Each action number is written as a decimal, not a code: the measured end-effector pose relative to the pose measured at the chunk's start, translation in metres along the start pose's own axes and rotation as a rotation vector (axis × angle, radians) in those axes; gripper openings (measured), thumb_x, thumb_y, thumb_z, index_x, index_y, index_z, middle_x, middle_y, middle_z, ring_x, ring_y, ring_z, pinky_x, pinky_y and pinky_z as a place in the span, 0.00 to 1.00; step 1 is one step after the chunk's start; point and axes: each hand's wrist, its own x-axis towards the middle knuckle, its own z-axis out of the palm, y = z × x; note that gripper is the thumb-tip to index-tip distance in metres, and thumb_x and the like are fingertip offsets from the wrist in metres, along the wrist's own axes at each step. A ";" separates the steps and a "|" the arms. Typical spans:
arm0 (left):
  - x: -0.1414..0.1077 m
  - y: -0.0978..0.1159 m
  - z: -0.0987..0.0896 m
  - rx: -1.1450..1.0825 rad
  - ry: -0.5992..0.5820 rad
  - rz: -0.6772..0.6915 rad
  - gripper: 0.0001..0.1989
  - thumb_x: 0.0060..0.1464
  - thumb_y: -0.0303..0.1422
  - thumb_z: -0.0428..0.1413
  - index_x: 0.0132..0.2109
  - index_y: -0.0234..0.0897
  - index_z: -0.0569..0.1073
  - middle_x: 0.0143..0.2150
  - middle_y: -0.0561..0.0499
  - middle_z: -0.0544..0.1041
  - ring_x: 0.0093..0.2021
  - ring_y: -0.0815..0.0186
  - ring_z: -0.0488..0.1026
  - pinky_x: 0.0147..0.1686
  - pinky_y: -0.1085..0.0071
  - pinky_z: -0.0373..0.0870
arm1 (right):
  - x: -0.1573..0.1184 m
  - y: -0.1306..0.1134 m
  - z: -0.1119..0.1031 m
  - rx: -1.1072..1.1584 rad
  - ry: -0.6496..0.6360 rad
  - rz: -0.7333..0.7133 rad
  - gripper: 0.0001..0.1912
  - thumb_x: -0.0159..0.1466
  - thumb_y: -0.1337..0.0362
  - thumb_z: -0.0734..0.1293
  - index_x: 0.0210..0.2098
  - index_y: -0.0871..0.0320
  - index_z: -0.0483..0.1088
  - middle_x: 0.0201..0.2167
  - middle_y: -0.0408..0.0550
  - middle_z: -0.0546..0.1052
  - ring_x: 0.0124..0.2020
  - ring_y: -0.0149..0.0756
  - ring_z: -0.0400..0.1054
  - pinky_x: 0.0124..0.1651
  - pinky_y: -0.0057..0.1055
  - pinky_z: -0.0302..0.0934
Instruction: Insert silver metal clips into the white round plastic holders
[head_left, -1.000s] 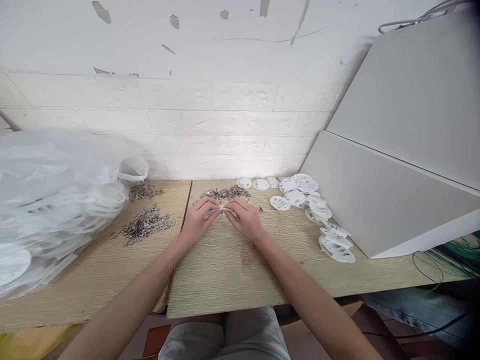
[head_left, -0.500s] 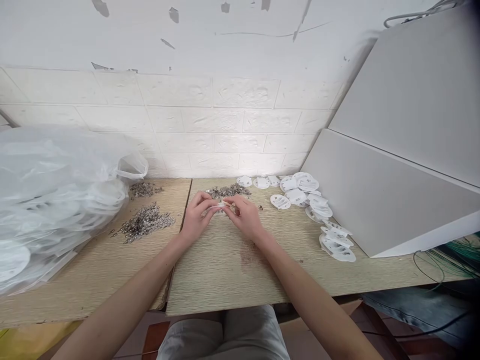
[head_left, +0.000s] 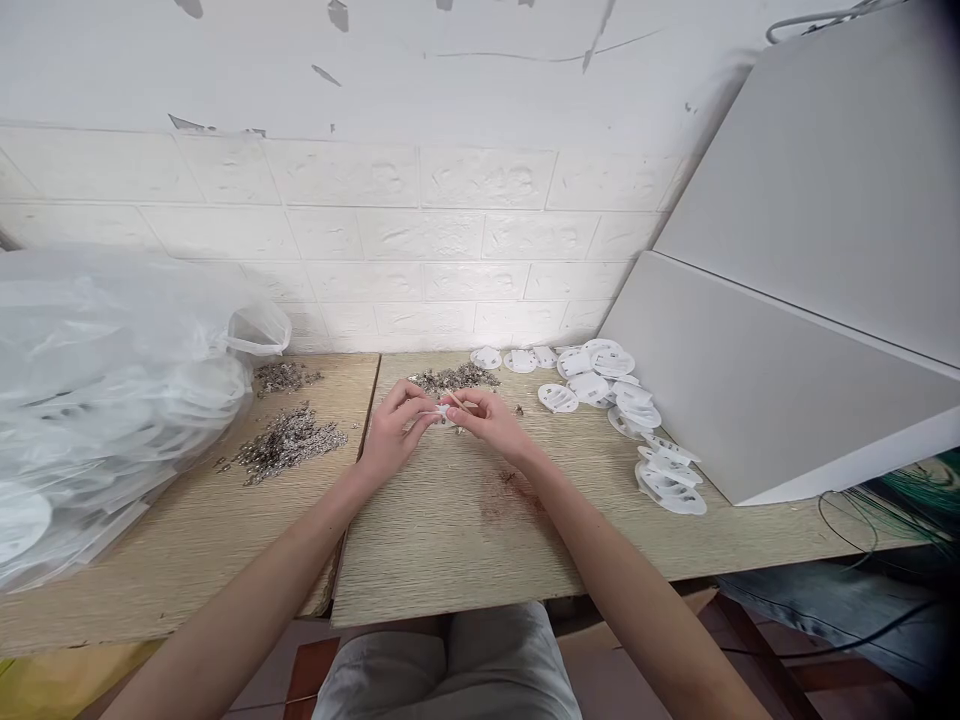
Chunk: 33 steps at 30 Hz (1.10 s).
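Note:
Between my hands, just above the table, is a white plastic disc (head_left: 442, 411), mostly covered by the fingers. My left hand (head_left: 391, 428) pinches its left side between thumb and fingers. My right hand (head_left: 489, 424) is closed at the disc's right side, its thumb against it. A thin tan stick (head_left: 456, 401) pokes out from the right fingers, slanting up to the left. Behind the hands lies a heap of small metal parts (head_left: 459, 376). Whether a metal part is on the held disc I cannot tell.
Two piles of small metal pieces (head_left: 289, 443) lie on the left, beside a big clear plastic bag (head_left: 120, 400) of white parts. Several white discs (head_left: 596, 385) are spread along the right. Large white panels (head_left: 795, 370) lean there, near green wires (head_left: 911, 505). A seam splits the table.
The right fingers have shifted slightly on the disc, and the tan stick now shows more, tilted upward. My left hand keeps its pinch. The view has moved a little.

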 end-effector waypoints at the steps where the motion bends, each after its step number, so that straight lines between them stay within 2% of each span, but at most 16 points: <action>1: 0.000 0.000 0.000 -0.004 -0.002 -0.003 0.03 0.57 0.25 0.57 0.37 0.37 0.73 0.35 0.50 0.68 0.36 0.67 0.68 0.32 0.70 0.67 | 0.000 -0.001 0.000 0.007 -0.001 0.013 0.17 0.58 0.50 0.69 0.36 0.58 0.73 0.37 0.46 0.73 0.33 0.30 0.64 0.35 0.29 0.58; 5: 0.001 0.001 0.000 -0.007 -0.004 -0.010 0.03 0.56 0.25 0.57 0.37 0.37 0.73 0.35 0.50 0.69 0.36 0.67 0.68 0.32 0.71 0.67 | -0.001 -0.001 -0.001 0.040 -0.012 0.034 0.17 0.57 0.50 0.70 0.36 0.57 0.71 0.31 0.42 0.70 0.29 0.28 0.61 0.32 0.27 0.55; 13: 0.002 0.002 0.000 -0.010 -0.005 -0.024 0.02 0.58 0.28 0.56 0.36 0.38 0.73 0.35 0.50 0.69 0.35 0.67 0.68 0.32 0.70 0.67 | -0.001 -0.004 -0.002 0.028 -0.043 -0.004 0.16 0.58 0.50 0.69 0.34 0.57 0.66 0.29 0.39 0.64 0.25 0.25 0.55 0.27 0.24 0.52; 26: 0.000 0.000 0.000 -0.042 -0.015 -0.088 0.03 0.58 0.31 0.56 0.36 0.38 0.74 0.36 0.49 0.69 0.37 0.66 0.69 0.33 0.69 0.70 | -0.001 -0.004 -0.003 0.032 -0.036 -0.024 0.17 0.58 0.51 0.69 0.31 0.58 0.64 0.31 0.40 0.67 0.20 0.22 0.58 0.24 0.25 0.58; 33: 0.000 -0.001 0.000 -0.034 -0.009 -0.070 0.03 0.58 0.30 0.56 0.36 0.37 0.74 0.35 0.50 0.69 0.36 0.66 0.69 0.32 0.70 0.69 | -0.001 -0.005 -0.004 -0.021 -0.016 -0.026 0.21 0.57 0.47 0.70 0.28 0.57 0.61 0.26 0.38 0.67 0.19 0.23 0.58 0.22 0.25 0.57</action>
